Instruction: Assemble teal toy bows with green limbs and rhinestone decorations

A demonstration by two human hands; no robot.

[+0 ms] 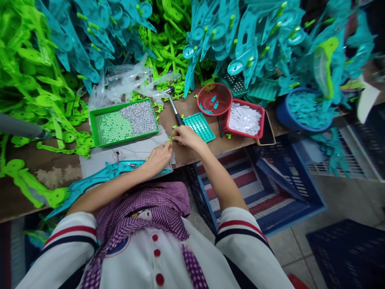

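Note:
My left hand (161,155) and my right hand (187,137) meet over the table's front edge, fingers closed in a pinch. Between their fingertips is a small green plastic part (171,137), partly covered by the fingers. A long teal plastic shell (116,167) with thin wires and a small metal component lies beneath my left forearm on a grey cloth (99,155). Just beyond my right hand are a black-handled tool (179,119), perhaps a hammer, and a teal ridged tray (199,127).
A green tray (94,130) holds many small metal pieces, probably screws. Beside a red bowl (201,96) stands a red basket (262,127) of white parts. Lime-green (39,80) and teal shells (249,36) pile up behind. A blue bucket (281,114) and crates (313,204) are right.

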